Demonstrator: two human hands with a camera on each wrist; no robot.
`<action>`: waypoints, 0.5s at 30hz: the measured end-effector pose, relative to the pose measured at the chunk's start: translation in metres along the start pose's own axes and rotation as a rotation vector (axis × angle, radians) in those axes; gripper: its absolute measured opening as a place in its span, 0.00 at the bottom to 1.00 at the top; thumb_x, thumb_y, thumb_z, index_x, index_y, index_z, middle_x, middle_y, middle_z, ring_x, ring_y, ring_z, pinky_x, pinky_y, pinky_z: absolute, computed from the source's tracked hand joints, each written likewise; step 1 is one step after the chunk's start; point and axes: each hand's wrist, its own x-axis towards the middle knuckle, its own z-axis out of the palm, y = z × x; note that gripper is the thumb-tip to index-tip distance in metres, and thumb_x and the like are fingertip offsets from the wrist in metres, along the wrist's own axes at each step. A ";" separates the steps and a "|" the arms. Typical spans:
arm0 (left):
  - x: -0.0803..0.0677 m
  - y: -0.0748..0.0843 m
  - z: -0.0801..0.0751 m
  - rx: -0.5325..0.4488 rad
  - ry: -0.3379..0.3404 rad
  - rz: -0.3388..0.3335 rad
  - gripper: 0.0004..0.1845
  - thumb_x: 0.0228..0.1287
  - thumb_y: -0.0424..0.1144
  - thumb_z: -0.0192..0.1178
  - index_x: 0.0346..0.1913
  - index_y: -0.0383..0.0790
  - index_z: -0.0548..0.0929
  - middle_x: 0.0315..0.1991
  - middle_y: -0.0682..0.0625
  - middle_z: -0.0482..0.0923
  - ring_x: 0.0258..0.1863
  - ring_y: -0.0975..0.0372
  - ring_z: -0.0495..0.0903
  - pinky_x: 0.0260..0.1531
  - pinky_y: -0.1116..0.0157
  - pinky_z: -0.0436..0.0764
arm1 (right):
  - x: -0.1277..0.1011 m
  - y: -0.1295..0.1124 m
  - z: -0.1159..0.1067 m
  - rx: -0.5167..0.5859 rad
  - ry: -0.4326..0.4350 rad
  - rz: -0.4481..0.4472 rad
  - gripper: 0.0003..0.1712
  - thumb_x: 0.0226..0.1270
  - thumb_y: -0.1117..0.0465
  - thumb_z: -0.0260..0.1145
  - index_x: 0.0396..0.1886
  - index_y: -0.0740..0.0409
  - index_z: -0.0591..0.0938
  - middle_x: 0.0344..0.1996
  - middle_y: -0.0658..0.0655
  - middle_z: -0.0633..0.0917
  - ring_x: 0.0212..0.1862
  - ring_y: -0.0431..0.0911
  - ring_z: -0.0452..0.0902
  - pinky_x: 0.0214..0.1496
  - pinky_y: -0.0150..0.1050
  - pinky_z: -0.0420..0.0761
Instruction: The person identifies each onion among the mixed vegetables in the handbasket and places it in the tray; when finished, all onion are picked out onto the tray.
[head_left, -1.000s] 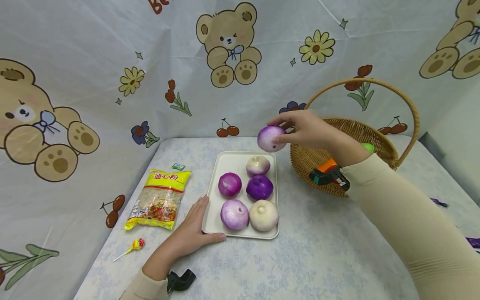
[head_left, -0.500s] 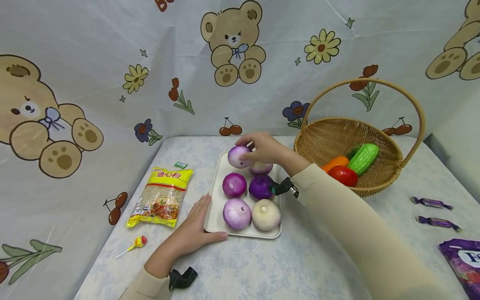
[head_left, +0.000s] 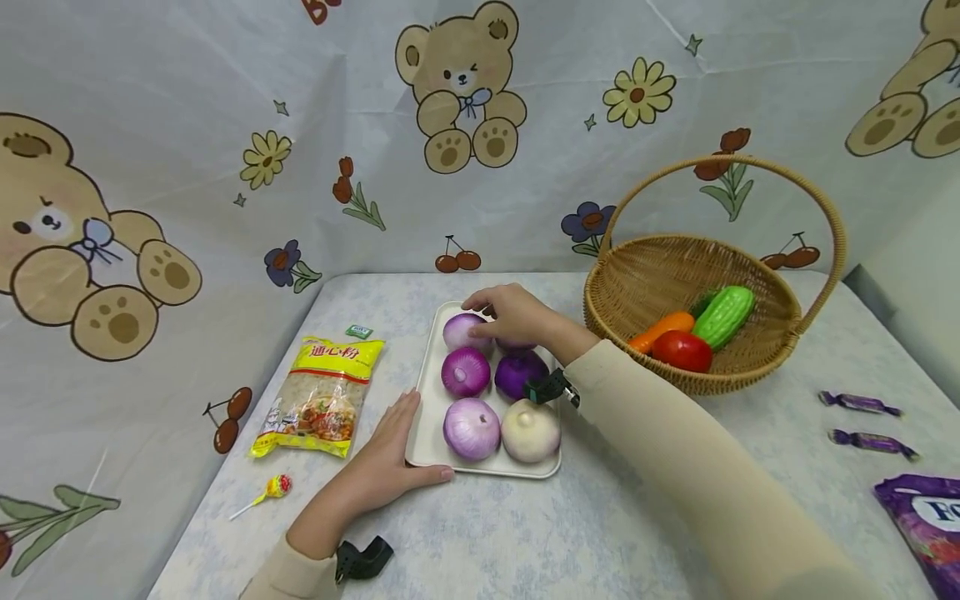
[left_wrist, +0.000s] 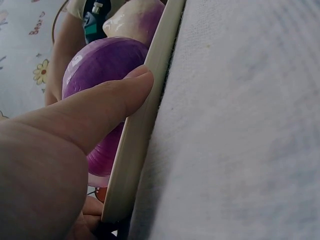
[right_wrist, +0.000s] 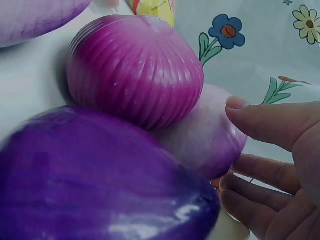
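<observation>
**Onion set at the tray's far left corner, right hand on it**

Onion (head_left: 463, 331), pale purple, sits at the far left corner of the white tray (head_left: 422, 417), and the right hand (head_left: 510, 315) lies over it with fingers curved around its top and far side. From the right wrist view the fingertips (right_wrist: 260, 120) rest against its skin, the palm loosely cupped rather than clenched; whether it bears any weight I cannot tell.

Just nearer on the tray lies a magenta onion (head_left: 465, 372), touching the held one, with a dark purple onion (head_left: 517, 373) beside it. Two more stand in the nearest row: a lilac onion (head_left: 471, 428) and a cream onion (head_left: 530, 430).

The left hand (head_left: 382, 462) lies flat on the table, fingers straight along the tray's left edge, thumb (left_wrist: 107, 102) pressed against its near rim.

A wicker basket (head_left: 637, 275) holding vegetables stands to the right. A yellow packet (head_left: 322, 397) and a lollipop (head_left: 273, 487) lie to the left.
</observation>
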 end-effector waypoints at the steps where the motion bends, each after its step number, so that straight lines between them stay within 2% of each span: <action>1: 0.000 0.000 0.000 -0.001 0.000 0.001 0.73 0.52 0.73 0.74 0.86 0.38 0.43 0.86 0.44 0.38 0.83 0.52 0.35 0.77 0.44 0.44 | 0.000 0.000 0.000 -0.005 -0.003 0.001 0.26 0.70 0.56 0.76 0.65 0.59 0.85 0.55 0.58 0.88 0.56 0.55 0.83 0.61 0.47 0.78; 8: 0.000 -0.002 0.001 -0.002 0.003 0.012 0.73 0.52 0.72 0.75 0.86 0.37 0.43 0.86 0.44 0.38 0.83 0.51 0.35 0.77 0.43 0.44 | -0.012 -0.006 -0.009 -0.018 0.025 -0.054 0.25 0.71 0.57 0.76 0.64 0.61 0.85 0.57 0.59 0.87 0.57 0.58 0.83 0.61 0.49 0.79; 15: 0.001 -0.002 0.000 -0.002 0.004 0.019 0.73 0.52 0.73 0.74 0.86 0.37 0.43 0.86 0.44 0.38 0.83 0.52 0.35 0.77 0.45 0.44 | -0.040 -0.022 -0.040 -0.008 0.103 -0.148 0.23 0.71 0.59 0.76 0.63 0.61 0.86 0.59 0.58 0.86 0.59 0.57 0.83 0.63 0.49 0.79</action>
